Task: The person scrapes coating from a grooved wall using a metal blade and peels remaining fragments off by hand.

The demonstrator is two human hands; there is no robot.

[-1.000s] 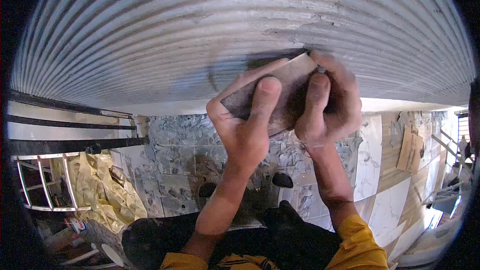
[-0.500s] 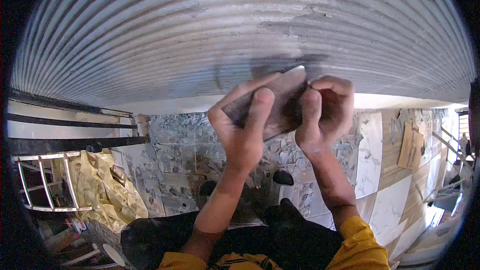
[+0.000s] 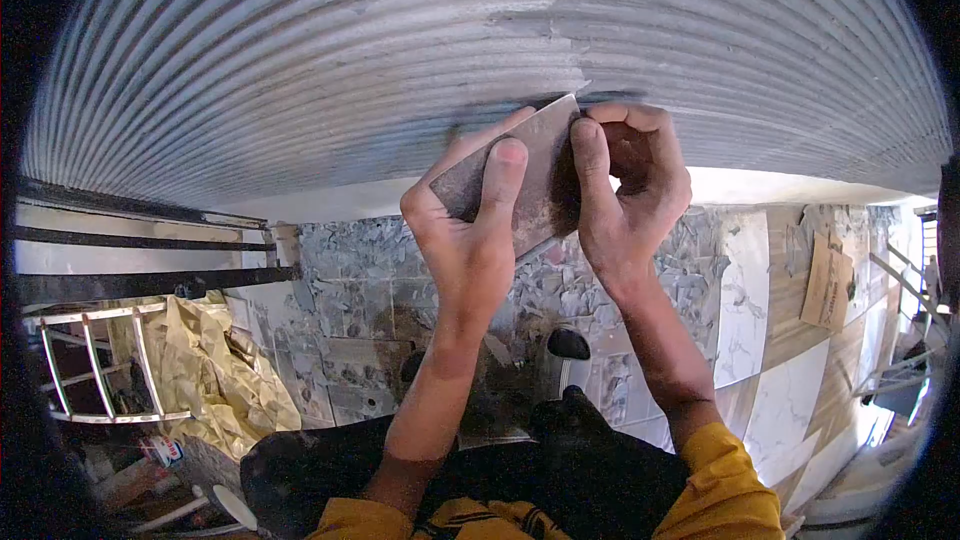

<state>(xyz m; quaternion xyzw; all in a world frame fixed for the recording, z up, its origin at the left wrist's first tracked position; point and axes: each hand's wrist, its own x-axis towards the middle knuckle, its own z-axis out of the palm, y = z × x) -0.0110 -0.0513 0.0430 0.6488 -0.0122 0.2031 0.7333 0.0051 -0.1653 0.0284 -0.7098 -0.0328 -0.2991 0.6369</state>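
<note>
My left hand (image 3: 470, 215) is closed round a thin, flat, dusty brown-grey plate (image 3: 548, 165), its thumb lying across the face. The plate is tilted, with its upper corner at the ribbed grey wall (image 3: 400, 70). My right hand (image 3: 630, 195) is closed at the plate's right edge, thumb upright and fingers curled behind. The fingertips of both hands are partly hidden. Rough grey smears (image 3: 575, 35) interrupt the ribs above the plate.
Grey flakes litter the floor tiles (image 3: 360, 270) below. A metal ladder (image 3: 95, 365) and crumpled tan paper (image 3: 215, 370) lie at left, near black rails (image 3: 140, 285). A cardboard piece (image 3: 828, 285) lies on the right-hand tiles; metal frames (image 3: 905, 370) stand beyond it.
Both hands and the plate have shifted up and slightly left, along the ribbed wall. The hands, blurred before, now show sharply, still on the plate.
</note>
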